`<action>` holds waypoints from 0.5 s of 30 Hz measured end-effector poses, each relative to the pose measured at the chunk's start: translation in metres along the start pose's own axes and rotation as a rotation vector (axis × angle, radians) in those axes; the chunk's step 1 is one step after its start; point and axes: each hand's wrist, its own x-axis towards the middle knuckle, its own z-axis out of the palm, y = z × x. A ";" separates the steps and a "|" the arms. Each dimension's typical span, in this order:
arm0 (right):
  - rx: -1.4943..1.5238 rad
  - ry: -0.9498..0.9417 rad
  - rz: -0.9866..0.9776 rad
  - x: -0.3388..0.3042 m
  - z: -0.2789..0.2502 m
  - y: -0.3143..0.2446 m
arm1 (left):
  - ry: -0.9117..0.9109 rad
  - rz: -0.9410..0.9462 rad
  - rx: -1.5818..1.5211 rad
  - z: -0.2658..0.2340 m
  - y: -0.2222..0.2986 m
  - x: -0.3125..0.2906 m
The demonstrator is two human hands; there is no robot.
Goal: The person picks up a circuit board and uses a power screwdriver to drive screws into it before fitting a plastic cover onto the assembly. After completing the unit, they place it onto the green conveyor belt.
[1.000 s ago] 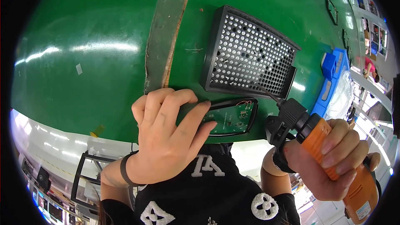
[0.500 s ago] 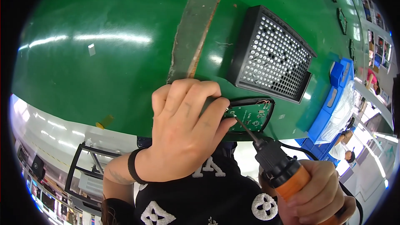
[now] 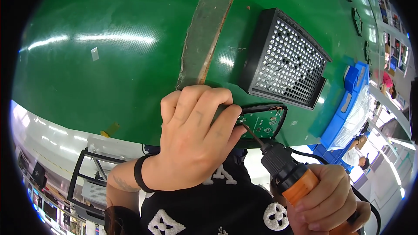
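My right hand (image 3: 326, 200) is wrapped round the orange and black electric screwdriver (image 3: 278, 161), whose thin bit slants up and left. The bit's tip reaches the green circuit board (image 3: 261, 124) beside my left thumb. That board sits in a shallow black housing (image 3: 285, 115) at the bench's near edge, with thin reddish wires at its upper right corner. My left hand (image 3: 196, 135) bends over the housing's left end and grips it, thumb and forefinger close to the bit. The fingers cover that end, so the screw point is hard to make out.
Beyond the housing lies a black tray (image 3: 257, 52) with rows of small silver round-headed pieces and some vacant holes. A blue bin (image 3: 344, 109) with clear plastic stands at right. More circuit boards (image 3: 357, 21) lie at the far right. A cable trails from the screwdriver.
The screwdriver and my right hand have shifted slightly left and up, the bit's tip now closer to my left thumb. My left hand stays almost in place on the housing.
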 end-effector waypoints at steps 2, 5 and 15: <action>0.019 0.004 -0.007 -0.002 0.000 0.003 | -0.003 0.000 0.002 0.000 -0.001 -0.001; 0.065 0.011 -0.014 -0.004 0.000 0.010 | 0.006 -0.013 0.030 0.001 -0.003 -0.003; -0.029 -0.024 0.044 0.003 0.010 0.002 | 0.028 0.025 -0.005 0.001 -0.004 0.001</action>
